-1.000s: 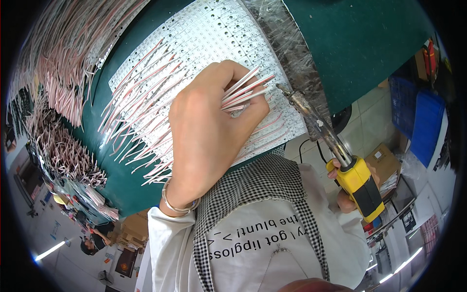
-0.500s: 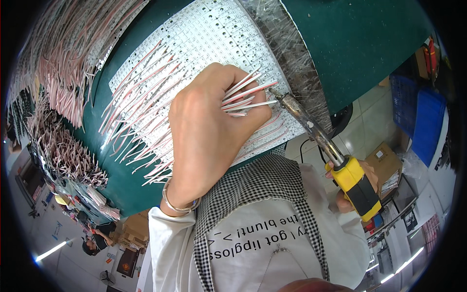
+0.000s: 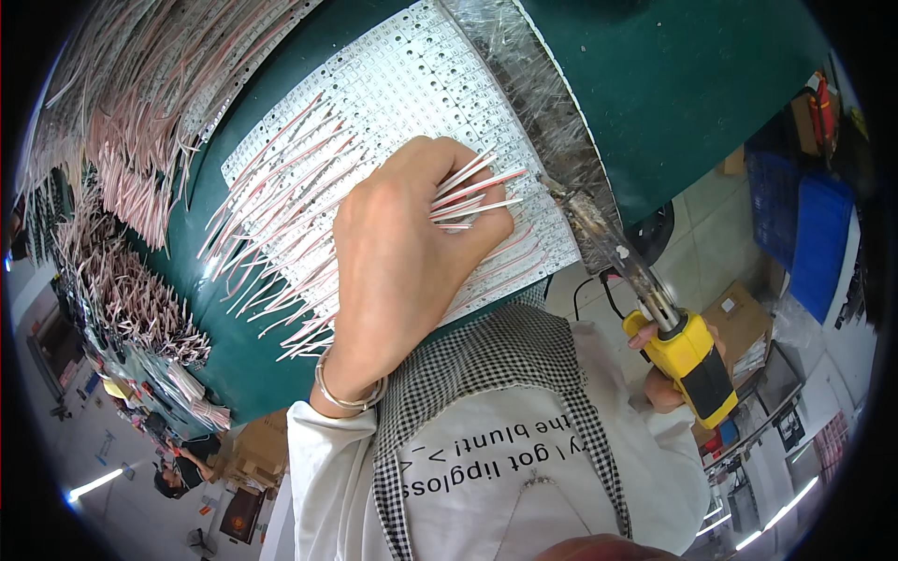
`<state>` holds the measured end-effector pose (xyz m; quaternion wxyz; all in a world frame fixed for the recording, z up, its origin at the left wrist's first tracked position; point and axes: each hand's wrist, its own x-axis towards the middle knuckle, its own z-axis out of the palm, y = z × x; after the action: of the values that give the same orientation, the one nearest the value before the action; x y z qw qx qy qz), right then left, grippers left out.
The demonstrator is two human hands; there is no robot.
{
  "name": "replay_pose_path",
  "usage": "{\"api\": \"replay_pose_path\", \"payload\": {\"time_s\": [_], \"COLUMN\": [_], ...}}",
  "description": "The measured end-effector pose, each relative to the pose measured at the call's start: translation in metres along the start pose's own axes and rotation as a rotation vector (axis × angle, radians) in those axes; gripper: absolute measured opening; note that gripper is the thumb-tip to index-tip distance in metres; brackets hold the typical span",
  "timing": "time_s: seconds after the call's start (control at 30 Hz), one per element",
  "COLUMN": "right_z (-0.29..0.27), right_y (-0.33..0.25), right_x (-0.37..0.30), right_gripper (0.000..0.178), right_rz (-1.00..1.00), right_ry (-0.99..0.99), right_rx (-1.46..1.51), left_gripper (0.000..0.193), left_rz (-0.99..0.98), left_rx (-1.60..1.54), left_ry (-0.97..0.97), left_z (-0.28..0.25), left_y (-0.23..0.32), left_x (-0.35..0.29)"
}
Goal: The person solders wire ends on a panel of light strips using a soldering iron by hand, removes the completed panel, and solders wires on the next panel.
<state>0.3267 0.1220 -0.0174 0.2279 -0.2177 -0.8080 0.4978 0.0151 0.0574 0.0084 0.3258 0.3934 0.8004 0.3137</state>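
My left hand is closed on a small bundle of red and white wires, their ends poking out to the right past thumb and fingers. Beneath it lies a white circuit board panel dotted with small holes. Rows of red and white wires stick out from the panel's left part. In my right hand is a soldering iron with a yellow and black handle. Its darkened metal tip points up-left, over the panel's right edge, a little apart from the wire ends.
The panel rests on a green table. A plastic-wrapped strip runs along its right side. Heaps of wired strips and a wire bundle pile fill the left. Blue crates and a cardboard box stand right, below table height.
The soldering iron's tip has drawn back to the right, away from the wire ends. My left hand and its wires have shifted slightly, while the panel sits a little lower and further right in view.
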Motion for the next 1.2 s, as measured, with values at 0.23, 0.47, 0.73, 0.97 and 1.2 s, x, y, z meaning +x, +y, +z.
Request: {"api": "replay_pose_path", "payload": {"time_s": [0.23, 0.47, 0.73, 0.97, 1.2], "right_z": [0.011, -0.004, 0.008, 0.019, 0.018], "right_y": [0.018, -0.002, -0.003, -0.006, -0.010], "right_x": [-0.031, -0.018, 0.017, 0.010, 0.013], "right_gripper": [0.054, 0.055, 0.061, 0.063, 0.063], "right_rz": [0.000, 0.269, 0.042, 0.180, 0.197], "right_ry": [0.295, 0.098, -0.059, 0.171, 0.146], "right_rx": [0.147, 0.096, 0.020, 0.044, 0.008], "left_gripper": [0.016, 0.017, 0.017, 0.016, 0.017], "left_rz": [-0.110, -0.014, 0.041, 0.054, 0.100], "left_rx": [-0.213, -0.011, 0.026, 0.006, 0.064], "left_ry": [-0.184, 0.061, 0.103, 0.124, 0.168], "left_z": [-0.014, -0.011, -0.006, 0.000, 0.002], "left_y": [0.000, -0.006, -0.007, -0.009, -0.012], "left_x": [0.004, 0.013, 0.010, 0.010, 0.010]}}
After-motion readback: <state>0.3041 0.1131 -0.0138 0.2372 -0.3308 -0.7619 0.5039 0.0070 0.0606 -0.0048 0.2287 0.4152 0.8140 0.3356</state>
